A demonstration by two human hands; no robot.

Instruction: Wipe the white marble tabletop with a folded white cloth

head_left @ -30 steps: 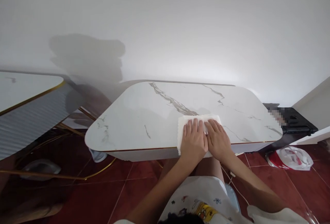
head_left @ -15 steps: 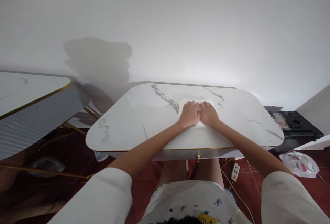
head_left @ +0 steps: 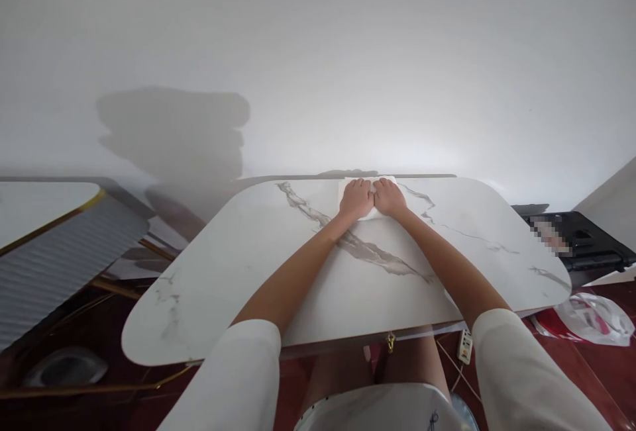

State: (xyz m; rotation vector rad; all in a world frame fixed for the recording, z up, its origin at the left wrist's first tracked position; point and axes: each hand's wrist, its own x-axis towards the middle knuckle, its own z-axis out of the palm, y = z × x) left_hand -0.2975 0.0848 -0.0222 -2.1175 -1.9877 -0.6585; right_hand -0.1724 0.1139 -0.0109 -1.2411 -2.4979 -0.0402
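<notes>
Both my hands are side by side at the far edge of a marble-patterned white tabletop (head_left: 238, 259), close to the wall. My left hand (head_left: 358, 199) presses down on a folded white cloth (head_left: 380, 212), fingers bent over it. Beside it, almost touching at the thumbs, my right hand (head_left: 389, 197) bears on the same cloth with its fingers curled. The cloth lies flat on the tabletop, and its middle is mostly hidden under the hands.
A second marble-topped table (head_left: 44, 209) with a ribbed side stands at the left. To the right are a black case (head_left: 591, 236) and a clear plastic bag (head_left: 596, 318) on the red floor. A power strip (head_left: 465, 346) lies below the front edge.
Both hands have slid the cloth away from me, from the middle of the tabletop to its far edge by the wall. My body and view have leaned forward.
</notes>
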